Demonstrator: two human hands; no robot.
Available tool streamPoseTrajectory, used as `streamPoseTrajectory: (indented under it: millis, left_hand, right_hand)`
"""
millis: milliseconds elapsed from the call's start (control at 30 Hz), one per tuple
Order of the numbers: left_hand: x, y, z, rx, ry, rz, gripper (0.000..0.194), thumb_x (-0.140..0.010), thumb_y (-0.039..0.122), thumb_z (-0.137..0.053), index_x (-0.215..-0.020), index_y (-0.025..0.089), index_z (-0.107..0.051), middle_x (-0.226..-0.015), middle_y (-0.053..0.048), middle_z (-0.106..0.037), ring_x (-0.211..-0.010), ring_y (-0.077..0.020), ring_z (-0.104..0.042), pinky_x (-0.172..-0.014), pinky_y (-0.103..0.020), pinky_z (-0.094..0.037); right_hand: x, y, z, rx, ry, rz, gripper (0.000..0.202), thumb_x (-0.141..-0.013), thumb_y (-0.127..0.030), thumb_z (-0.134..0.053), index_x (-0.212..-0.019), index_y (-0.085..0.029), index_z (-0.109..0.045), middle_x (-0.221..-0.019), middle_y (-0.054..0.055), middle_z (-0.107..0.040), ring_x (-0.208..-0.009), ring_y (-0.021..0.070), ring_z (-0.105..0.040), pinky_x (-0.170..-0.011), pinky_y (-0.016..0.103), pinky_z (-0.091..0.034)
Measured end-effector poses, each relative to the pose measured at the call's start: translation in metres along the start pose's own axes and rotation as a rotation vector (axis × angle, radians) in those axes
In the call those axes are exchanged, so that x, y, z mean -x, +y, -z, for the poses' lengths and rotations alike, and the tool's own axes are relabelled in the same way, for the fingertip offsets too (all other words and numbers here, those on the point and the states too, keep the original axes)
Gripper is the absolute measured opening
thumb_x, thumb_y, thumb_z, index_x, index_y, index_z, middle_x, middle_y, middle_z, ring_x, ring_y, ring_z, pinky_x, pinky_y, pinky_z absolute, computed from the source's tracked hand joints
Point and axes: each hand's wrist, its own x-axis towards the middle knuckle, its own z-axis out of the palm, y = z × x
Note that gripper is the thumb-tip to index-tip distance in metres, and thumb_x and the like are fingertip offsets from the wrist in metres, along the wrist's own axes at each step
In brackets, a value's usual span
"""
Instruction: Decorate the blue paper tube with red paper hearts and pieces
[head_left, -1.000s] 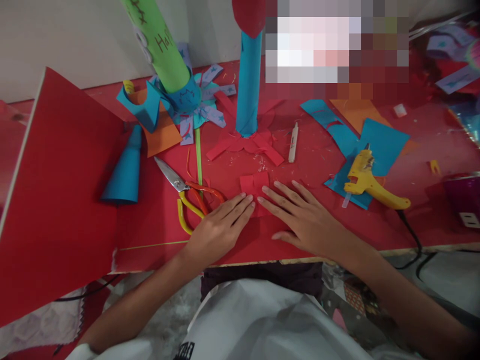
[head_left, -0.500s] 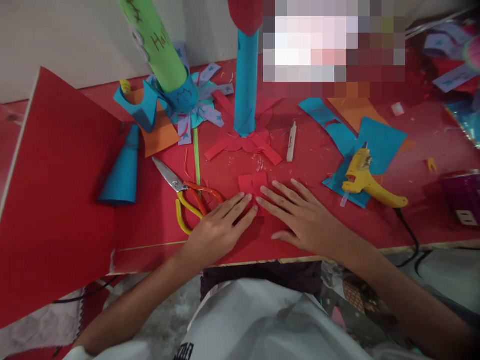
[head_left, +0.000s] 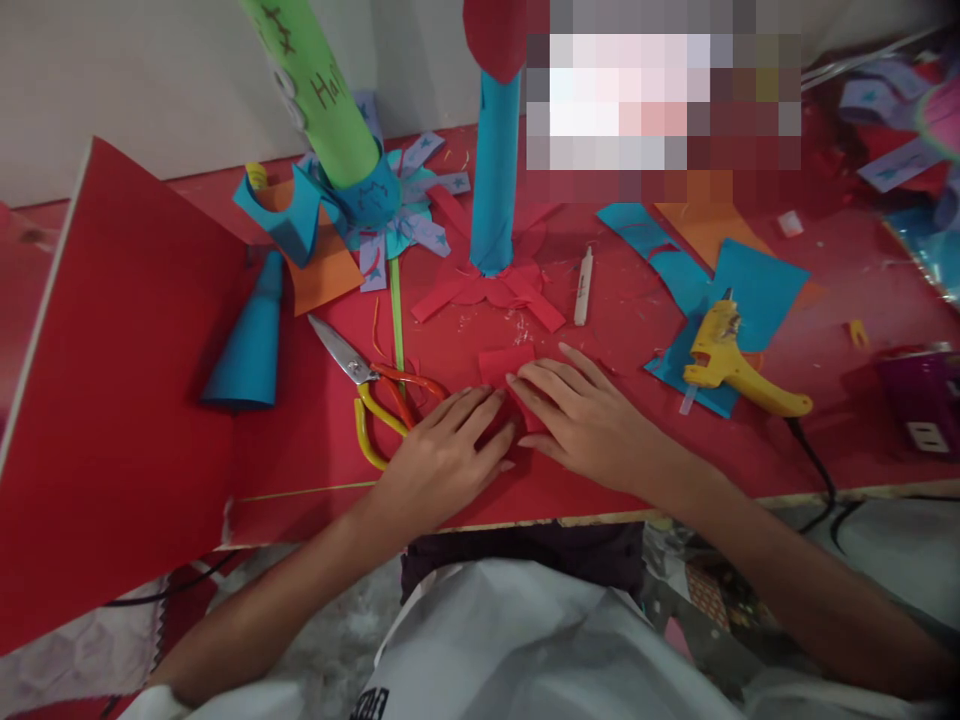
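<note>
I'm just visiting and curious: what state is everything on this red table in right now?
Small red paper: lying under both hands
Left hand: fingers bent, palm down
Right hand: fingers bent
Scissors: lying down, blades together
Glue gun: on its side, glue stick poking out
Blue tube: upright
Marker: lying down

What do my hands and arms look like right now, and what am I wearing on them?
Your left hand and right hand have slender fingers, with no gloves, rings, watch or bracelets visible. Both forearms are bare. A whitish sleeve shows near your left elbow, matching your whitish shirt, which has dark lettering.
</note>
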Motion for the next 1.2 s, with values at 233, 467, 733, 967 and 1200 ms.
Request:
streamPoseTrajectory:
  millis: [233, 467, 733, 967, 1200]
  left_hand:
    - [0.002, 0.002, -0.001, 0.01, -0.032, 0.014, 0.024, -0.103, 0.031, -0.067, -0.118, 0.012, -0.07, -0.141, -0.02, -0.068, -0.135, -0.0346, -0.067, -0.112, -0.051, -0.061]
    - [0.003, 0.002, -0.001, 0.029, -0.039, 0.049, 0.03, -0.103, 0.035, -0.068, -0.124, 0.013, -0.068, -0.144, -0.021, -0.064, -0.132, -0.0335, -0.069, -0.11, -0.05, -0.062]
    - [0.002, 0.003, 0.001, -0.036, -0.013, 0.015, 0.031, -0.104, 0.035, -0.065, -0.124, 0.012, -0.069, -0.137, -0.021, -0.071, -0.128, -0.0354, -0.072, -0.11, -0.051, -0.062]
    - [0.001, 0.004, 0.0, -0.055, -0.003, 0.013, 0.034, -0.105, 0.035, -0.065, -0.127, 0.01, -0.07, -0.141, -0.022, -0.07, -0.13, -0.0348, -0.072, -0.111, -0.05, -0.062]
    - [0.007, 0.003, -0.009, -0.057, 0.031, 0.021, 0.033, -0.106, 0.029, -0.062, -0.133, 0.011, -0.069, -0.146, -0.019, -0.069, -0.133, -0.0335, -0.07, -0.11, -0.049, -0.062]
  right_hand:
    - [-0.006, 0.002, -0.005, 0.021, 0.019, -0.009, 0.058, -0.109, -0.042, -0.05, -0.154, -0.006, -0.055, -0.148, 0.023, -0.062, -0.14, 0.0368, -0.055, -0.124, 0.059, -0.039]
    - [-0.019, 0.007, 0.004, -0.002, 0.009, 0.019, 0.048, -0.108, -0.022, -0.043, -0.148, -0.004, -0.06, -0.141, 0.023, -0.065, -0.129, 0.0342, -0.059, -0.119, 0.056, -0.044]
    - [-0.021, 0.005, -0.005, 0.039, 0.026, -0.009, 0.048, -0.107, -0.016, -0.041, -0.149, -0.002, -0.058, -0.144, 0.024, -0.064, -0.129, 0.0359, -0.059, -0.109, 0.052, -0.052]
    - [-0.017, 0.005, -0.01, 0.102, 0.041, 0.04, 0.049, -0.106, -0.014, -0.043, -0.151, 0.0, -0.057, -0.149, 0.022, -0.064, -0.133, 0.0348, -0.057, -0.111, 0.049, -0.051]
    - [-0.018, 0.003, -0.01, 0.123, 0.063, 0.038, 0.047, -0.106, -0.014, -0.044, -0.148, 0.002, -0.058, -0.147, 0.023, -0.065, -0.131, 0.0341, -0.057, -0.108, 0.047, -0.052]
